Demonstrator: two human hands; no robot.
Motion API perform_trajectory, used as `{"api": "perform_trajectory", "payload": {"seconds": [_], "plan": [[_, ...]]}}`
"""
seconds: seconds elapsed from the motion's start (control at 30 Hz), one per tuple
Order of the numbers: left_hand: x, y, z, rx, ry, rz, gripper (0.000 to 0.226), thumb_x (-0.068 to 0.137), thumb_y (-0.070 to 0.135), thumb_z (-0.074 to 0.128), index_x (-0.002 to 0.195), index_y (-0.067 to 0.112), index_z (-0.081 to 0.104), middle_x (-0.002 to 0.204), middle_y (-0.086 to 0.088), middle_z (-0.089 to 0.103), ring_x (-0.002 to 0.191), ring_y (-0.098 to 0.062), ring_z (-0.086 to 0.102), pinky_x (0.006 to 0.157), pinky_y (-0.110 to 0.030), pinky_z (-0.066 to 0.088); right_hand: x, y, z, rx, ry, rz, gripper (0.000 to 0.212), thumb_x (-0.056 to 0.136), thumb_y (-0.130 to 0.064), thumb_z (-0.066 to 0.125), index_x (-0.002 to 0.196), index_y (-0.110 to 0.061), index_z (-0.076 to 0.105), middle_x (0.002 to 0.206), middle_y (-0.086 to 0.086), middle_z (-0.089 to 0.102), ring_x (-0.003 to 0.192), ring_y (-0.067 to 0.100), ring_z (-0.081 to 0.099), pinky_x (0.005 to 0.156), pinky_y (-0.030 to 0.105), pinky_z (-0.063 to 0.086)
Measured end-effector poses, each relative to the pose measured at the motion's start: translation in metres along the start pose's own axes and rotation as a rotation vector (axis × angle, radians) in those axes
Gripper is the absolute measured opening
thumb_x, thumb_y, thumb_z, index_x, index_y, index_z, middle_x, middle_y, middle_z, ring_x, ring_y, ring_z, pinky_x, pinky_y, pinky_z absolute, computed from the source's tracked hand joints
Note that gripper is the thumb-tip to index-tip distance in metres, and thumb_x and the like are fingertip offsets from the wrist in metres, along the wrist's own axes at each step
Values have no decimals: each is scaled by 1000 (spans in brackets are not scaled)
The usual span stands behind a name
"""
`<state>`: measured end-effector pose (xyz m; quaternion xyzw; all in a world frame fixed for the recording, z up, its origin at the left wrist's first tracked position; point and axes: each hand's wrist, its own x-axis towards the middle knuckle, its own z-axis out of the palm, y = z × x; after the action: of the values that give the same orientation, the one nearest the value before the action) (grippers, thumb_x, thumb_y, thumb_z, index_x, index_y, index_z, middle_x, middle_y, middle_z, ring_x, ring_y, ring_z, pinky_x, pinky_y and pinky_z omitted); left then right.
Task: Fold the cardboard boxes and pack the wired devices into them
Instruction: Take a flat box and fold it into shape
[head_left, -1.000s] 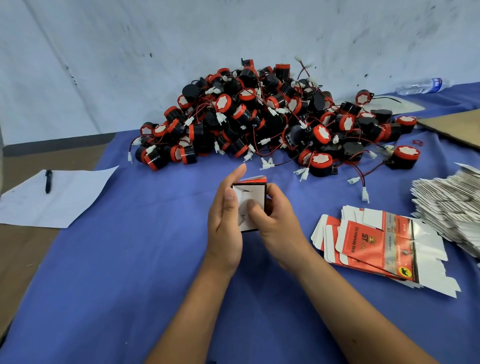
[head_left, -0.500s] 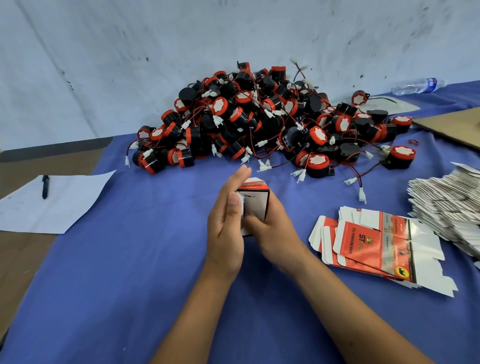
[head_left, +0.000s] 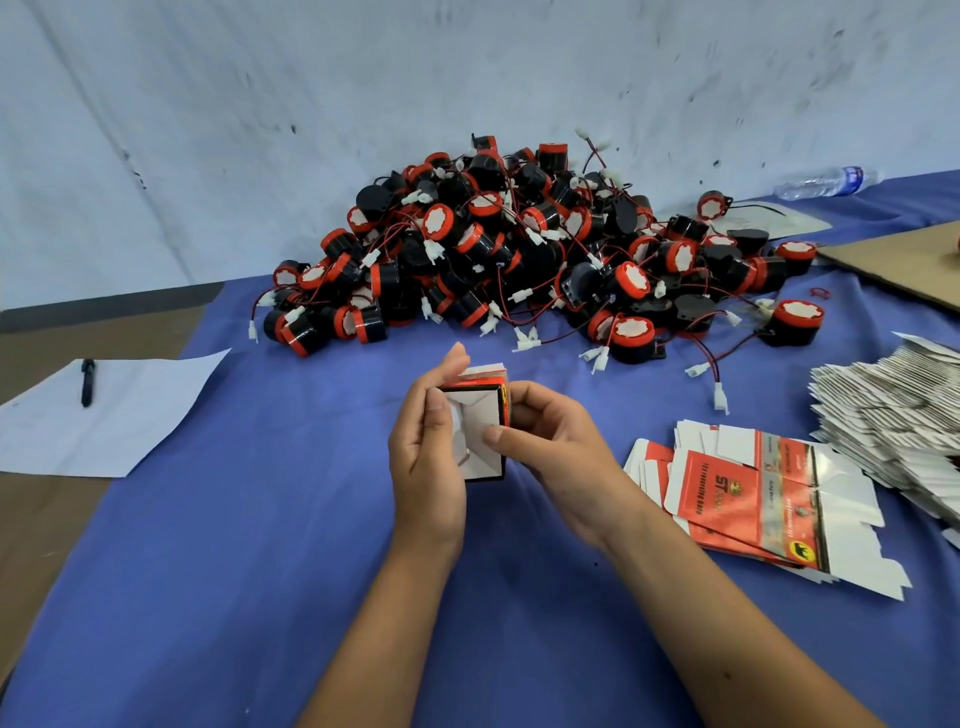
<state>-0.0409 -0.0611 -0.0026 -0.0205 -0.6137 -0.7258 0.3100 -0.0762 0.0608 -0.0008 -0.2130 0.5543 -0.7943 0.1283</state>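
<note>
Your grip is holding the box (head_left: 480, 428) in both hands, left hand (head_left: 426, 462) cupping, right hand (head_left: 550, 447) now pressing flaps shut. You are closing its end; packing comes next.

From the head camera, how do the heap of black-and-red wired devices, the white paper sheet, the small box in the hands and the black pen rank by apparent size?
1. Heap of black-and-red wired devices
2. White paper sheet
3. Small red-and-white cardboard box
4. Black pen

2 hands (head_left: 426, 457), 1 folded box (head_left: 480, 431), 1 pen (head_left: 88, 382), 1 paper sheet (head_left: 130, 415), 1 water bottle (head_left: 826, 182), approx. dozens of wired devices (head_left: 519, 249), 2 flat-box stacks (head_left: 753, 493).
</note>
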Motion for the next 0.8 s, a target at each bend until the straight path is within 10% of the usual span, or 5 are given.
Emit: {"api": "perform_trajectory", "payload": {"seconds": [0.23, 0.37, 0.5, 0.8], "plan": [[-7, -4, 10, 132, -101, 69, 37, 110, 11, 35, 130, -1, 64, 131, 23, 68, 130, -2, 58, 107, -25, 48, 1, 11, 2, -313, 189, -41, 34, 91, 10, 60, 115, -14, 68, 103, 10, 76, 100, 32, 71, 91, 54, 58], [-11, -4, 14, 119, -54, 58, 35, 108, 25, 35, 121, 16, 67, 144, 6, 63, 136, -19, 57, 110, -52, 48, 0, 8, -3, -239, 45, 1, 34, 87, 3, 70, 117, -12, 70, 105, 9, 78, 103, 27, 74, 90, 43, 61], [-5, -8, 6, 104, 85, 12, 35, 112, 22, 32, 120, 12, 65, 142, 4, 64, 131, -10, 58, 108, -38, 49, -1, 5, -7, -191, -119, 108, 36, 83, -5, 79, 117, -3, 70, 112, 19, 75, 104, 27, 71, 99, 43, 57], [7, 4, -4, -84, 34, -488, 54, 107, 56, 30, 120, 17, 65, 102, -9, 77, 96, -30, 71, 89, -49, 56, -1, 8, -5, -253, -82, 114, 29, 81, -11, 75, 110, -11, 75, 107, 19, 74, 98, 24, 71, 98, 47, 55]]}}
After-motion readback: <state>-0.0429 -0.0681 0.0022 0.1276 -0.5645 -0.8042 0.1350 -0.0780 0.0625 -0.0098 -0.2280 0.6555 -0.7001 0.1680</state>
